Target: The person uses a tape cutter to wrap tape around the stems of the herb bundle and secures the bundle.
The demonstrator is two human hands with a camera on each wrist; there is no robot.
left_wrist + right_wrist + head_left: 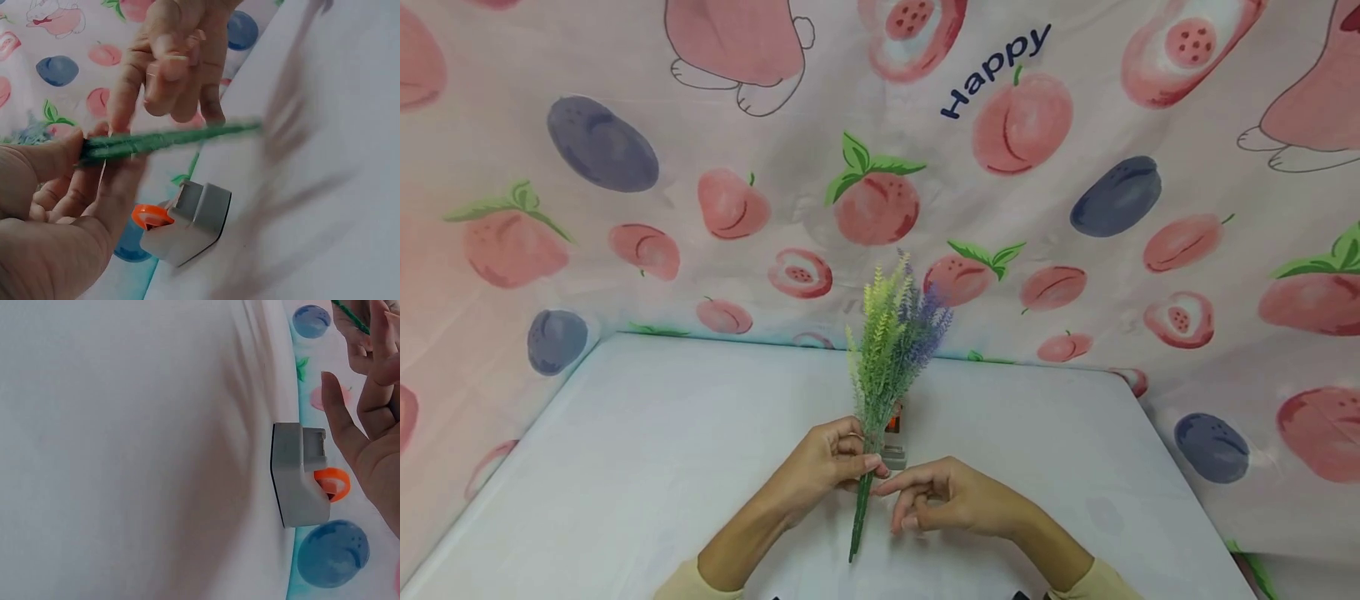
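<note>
My left hand holds a bunch of artificial lavender upright over the table, its thumb and fingers pinching the green stems. Yellow-green and purple flower spikes fan out at the top. The bare stem ends stick out below the grip. My right hand is just to the right of the stems, index finger reaching toward them and the other fingers loosely bent, holding nothing. Behind the bunch stands a grey tape dispenser with an orange core, partly hidden in the head view.
A white-covered table spreads under both hands. Beyond its back edge hangs a fruit-printed cloth, with more of it along both sides.
</note>
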